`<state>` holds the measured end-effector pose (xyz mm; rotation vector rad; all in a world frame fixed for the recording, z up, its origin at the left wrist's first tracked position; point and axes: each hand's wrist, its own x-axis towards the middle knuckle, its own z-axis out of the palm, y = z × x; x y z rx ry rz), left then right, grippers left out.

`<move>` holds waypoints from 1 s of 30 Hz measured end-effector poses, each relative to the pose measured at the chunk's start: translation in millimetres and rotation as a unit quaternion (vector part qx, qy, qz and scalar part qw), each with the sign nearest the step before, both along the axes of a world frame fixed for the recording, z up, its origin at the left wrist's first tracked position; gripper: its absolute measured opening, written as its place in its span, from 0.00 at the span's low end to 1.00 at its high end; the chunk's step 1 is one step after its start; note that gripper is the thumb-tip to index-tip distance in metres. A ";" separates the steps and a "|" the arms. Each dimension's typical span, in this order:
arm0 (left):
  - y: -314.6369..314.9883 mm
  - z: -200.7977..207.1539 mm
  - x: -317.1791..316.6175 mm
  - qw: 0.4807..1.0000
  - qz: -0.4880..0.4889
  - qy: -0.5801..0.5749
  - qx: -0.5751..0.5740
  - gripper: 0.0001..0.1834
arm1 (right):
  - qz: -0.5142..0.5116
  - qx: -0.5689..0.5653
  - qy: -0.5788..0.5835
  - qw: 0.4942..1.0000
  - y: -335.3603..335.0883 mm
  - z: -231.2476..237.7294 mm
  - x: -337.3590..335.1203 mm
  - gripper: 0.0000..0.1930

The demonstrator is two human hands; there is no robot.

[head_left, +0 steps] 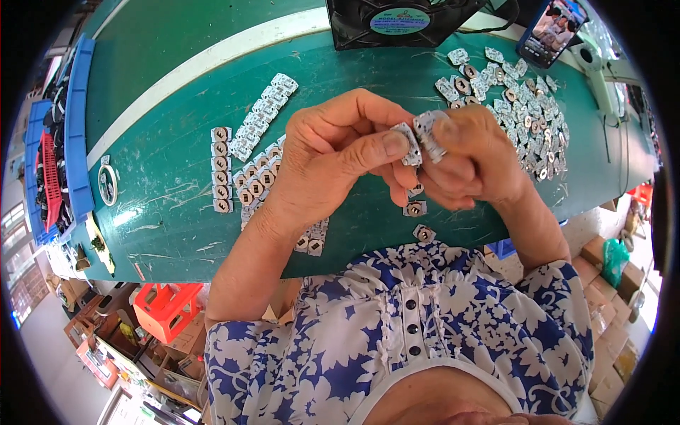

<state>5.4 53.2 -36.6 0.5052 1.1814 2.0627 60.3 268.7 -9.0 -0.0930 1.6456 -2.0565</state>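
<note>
My left hand (333,152) pinches a small white circuit board (409,145) between thumb and fingers, above the middle of the green table. Right against it, a second white board piece (429,133) is gripped by my right hand (471,156), slightly smeared by motion; its thumb covers part of that piece. Below the hands, a few single boards with brown round centres (414,208) lie on the table. Beside my left forearm, several boards stand in joined rows (258,177), partly hidden by the arm. Another row (222,170) lies further left, with a slanted strip (265,113) behind it.
A heap of loose boards (531,120) covers the table's right side. At the back stand a black fan (397,25) and a phone (552,32), with a pale clamp-like stand (593,64) nearby. A tape roll (107,185) and blue bins (76,134) are at the left.
</note>
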 end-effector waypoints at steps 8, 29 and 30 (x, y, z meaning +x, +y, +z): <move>4.8 -3.8 2.7 0.983 0.134 0.105 -0.071 0.10 | -0.124 -0.041 -0.064 0.989 -13.1 -10.1 -4.9 0.24; 6.2 -13.2 3.2 0.934 0.153 0.306 -0.105 0.09 | -0.122 0.068 0.033 0.990 -12.7 -16.8 -1.1 0.24; 5.7 -12.1 2.6 0.937 0.144 0.300 -0.108 0.08 | -0.118 0.103 0.050 0.986 -11.7 -15.1 -0.9 0.24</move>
